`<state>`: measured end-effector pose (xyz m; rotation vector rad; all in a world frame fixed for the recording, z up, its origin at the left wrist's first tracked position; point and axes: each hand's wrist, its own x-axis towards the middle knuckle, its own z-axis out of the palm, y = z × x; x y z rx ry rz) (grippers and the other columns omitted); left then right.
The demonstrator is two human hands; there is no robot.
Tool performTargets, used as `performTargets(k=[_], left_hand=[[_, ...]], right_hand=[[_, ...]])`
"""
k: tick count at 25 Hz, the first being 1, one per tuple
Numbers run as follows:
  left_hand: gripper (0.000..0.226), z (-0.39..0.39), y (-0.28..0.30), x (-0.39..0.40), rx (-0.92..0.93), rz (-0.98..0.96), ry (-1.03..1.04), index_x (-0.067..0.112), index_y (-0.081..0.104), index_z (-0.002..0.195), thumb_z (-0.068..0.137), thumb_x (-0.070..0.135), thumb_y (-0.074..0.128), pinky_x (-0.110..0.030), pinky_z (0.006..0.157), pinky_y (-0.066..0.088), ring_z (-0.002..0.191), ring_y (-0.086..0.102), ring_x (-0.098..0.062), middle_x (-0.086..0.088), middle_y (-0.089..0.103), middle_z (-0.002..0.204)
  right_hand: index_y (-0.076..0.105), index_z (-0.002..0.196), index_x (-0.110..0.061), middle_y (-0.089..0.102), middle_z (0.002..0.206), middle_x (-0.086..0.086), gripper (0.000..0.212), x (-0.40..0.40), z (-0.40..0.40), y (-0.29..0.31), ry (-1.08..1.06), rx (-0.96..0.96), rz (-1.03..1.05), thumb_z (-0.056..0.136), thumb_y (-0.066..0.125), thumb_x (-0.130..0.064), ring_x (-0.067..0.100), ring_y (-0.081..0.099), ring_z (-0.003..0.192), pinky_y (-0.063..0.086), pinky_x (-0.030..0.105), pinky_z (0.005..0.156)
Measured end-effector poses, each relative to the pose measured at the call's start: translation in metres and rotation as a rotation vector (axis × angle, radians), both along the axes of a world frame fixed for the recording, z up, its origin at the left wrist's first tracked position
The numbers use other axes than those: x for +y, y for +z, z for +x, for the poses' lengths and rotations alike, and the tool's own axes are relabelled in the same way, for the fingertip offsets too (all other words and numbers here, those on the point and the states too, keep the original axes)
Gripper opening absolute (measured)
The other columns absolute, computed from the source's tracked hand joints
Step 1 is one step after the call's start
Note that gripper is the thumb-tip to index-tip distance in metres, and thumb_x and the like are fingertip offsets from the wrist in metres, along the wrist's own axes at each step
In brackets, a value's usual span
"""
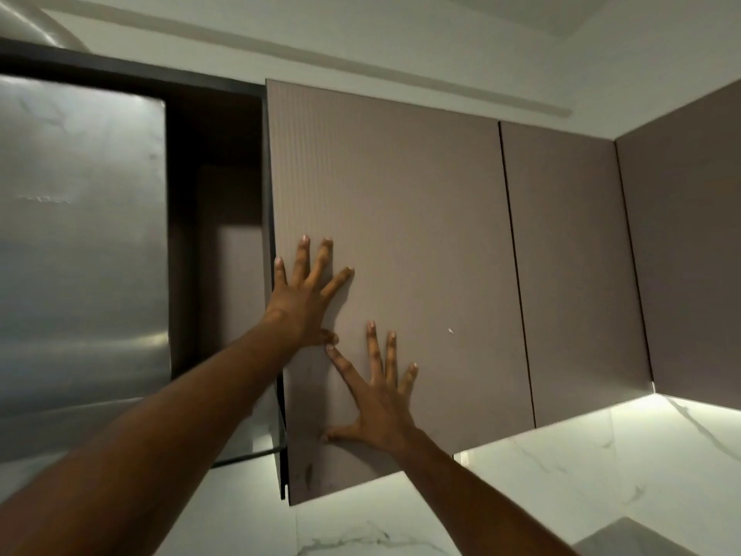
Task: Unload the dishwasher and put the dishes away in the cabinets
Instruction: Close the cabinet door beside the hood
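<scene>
Both your hands flat on cabinet door (401,234), fingers spread straight, holding nothing: left hand (298,302) near door's left edge, right hand (379,403) toward lower left corner. Door rigid, handle-less, likely smooth (palms may slip); push near free edge. No dishes visible.

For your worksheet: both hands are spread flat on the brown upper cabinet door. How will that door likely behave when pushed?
The cabinet door is a flat rigid panel, so it should probably swing as one piece rather than flex. The left hand and right hand lie open against its handle-less face, which looks finely ribbed, so slipping seems unlikely.
</scene>
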<state>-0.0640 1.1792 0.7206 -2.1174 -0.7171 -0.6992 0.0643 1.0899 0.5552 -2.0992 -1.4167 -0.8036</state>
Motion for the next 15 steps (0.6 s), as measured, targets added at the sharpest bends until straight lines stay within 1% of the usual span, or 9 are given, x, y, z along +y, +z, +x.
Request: performTargets(k=[3,5,6,8,9,10,12,13,15], left_hand=[[0.128,0.0,-0.002,-0.01,0.005,-0.008,0.02,0.037,-0.013,0.161,0.073,0.073,0.072,-0.076,0.118,0.008,0.146,-0.031,-0.053,-0.018,-0.04,0.16],[0.128,0.004,-0.004,-0.023,-0.004,-0.038,0.091,0.034,-0.007,0.163,0.073,0.067,0.078,-0.073,0.119,0.018,0.149,-0.022,-0.055,-0.02,-0.032,0.163],[0.126,0.005,-0.004,-0.032,-0.009,-0.074,0.137,0.031,-0.003,0.163,0.074,0.064,0.079,-0.07,0.117,0.026,0.15,-0.015,-0.057,-0.021,-0.026,0.165],[0.112,0.015,-0.01,-0.067,-0.009,-0.195,0.197,0.025,0.01,0.163,0.08,0.055,0.078,-0.068,0.112,0.036,0.149,0.003,-0.061,-0.022,-0.01,0.167],[0.099,0.025,-0.02,-0.09,0.006,-0.258,0.187,0.021,0.017,0.161,0.085,0.051,0.073,-0.068,0.112,0.035,0.148,0.011,-0.061,-0.021,0.001,0.167],[0.088,0.039,-0.035,-0.115,0.02,-0.289,0.128,0.02,0.022,0.158,0.089,0.049,0.068,-0.069,0.112,0.033,0.147,0.019,-0.059,-0.019,0.014,0.165],[0.075,0.064,-0.083,-0.157,0.042,-0.239,-0.139,0.025,0.028,0.154,0.092,0.052,0.061,-0.062,0.113,0.036,0.145,0.032,-0.046,-0.011,0.034,0.159],[0.074,0.076,-0.118,-0.176,0.044,-0.203,-0.308,0.027,0.029,0.154,0.092,0.053,0.06,-0.059,0.112,0.038,0.145,0.036,-0.04,-0.008,0.038,0.158],[0.078,0.089,-0.195,-0.198,0.034,-0.188,-0.583,0.027,0.03,0.157,0.091,0.055,0.06,-0.059,0.112,0.038,0.146,0.037,-0.036,-0.008,0.038,0.161]], right_hand=[[-0.02,0.155,-0.059,-0.047,0.162,0.005,0.143,-0.004,-0.002,0.001,-0.016,-0.024,-0.019,0.057,0.082,-0.082,0.046,-0.039,0.148,0.005,0.088,0.109],[-0.014,0.158,-0.056,-0.045,0.163,0.004,0.144,-0.012,0.003,0.0,-0.021,-0.075,-0.084,0.058,0.089,-0.071,0.046,-0.034,0.151,0.014,0.087,0.108],[-0.012,0.159,-0.056,-0.044,0.164,0.003,0.143,-0.019,0.006,0.0,-0.022,-0.101,-0.138,0.061,0.092,-0.064,0.045,-0.03,0.153,0.015,0.086,0.107],[-0.008,0.159,-0.056,-0.035,0.168,0.002,0.135,-0.046,0.018,-0.009,-0.067,-0.129,-0.235,0.067,0.09,-0.058,0.045,-0.017,0.158,0.008,0.086,0.108],[-0.004,0.16,-0.054,-0.026,0.172,0.004,0.127,-0.064,0.027,-0.022,-0.142,-0.131,-0.243,0.071,0.087,-0.058,0.044,-0.009,0.159,0.003,0.087,0.108],[0.002,0.161,-0.051,-0.015,0.175,0.007,0.117,-0.086,0.037,-0.038,-0.25,-0.111,-0.212,0.076,0.081,-0.059,0.044,-0.001,0.16,-0.001,0.087,0.11],[0.017,0.161,-0.046,0.007,0.175,0.01,0.093,-0.138,0.06,-0.076,-0.438,0.005,-0.059,0.085,0.068,-0.063,0.045,0.009,0.159,-0.003,0.085,0.111],[0.022,0.161,-0.044,0.011,0.175,0.011,0.086,-0.172,0.072,-0.1,-0.493,0.065,-0.006,0.088,0.061,-0.066,0.046,0.008,0.159,-0.002,0.084,0.111],[0.023,0.161,-0.044,0.003,0.175,0.013,0.083,-0.244,0.088,-0.154,-0.562,0.114,-0.006,0.09,0.053,-0.072,0.049,0.0,0.159,-0.002,0.083,0.113]])
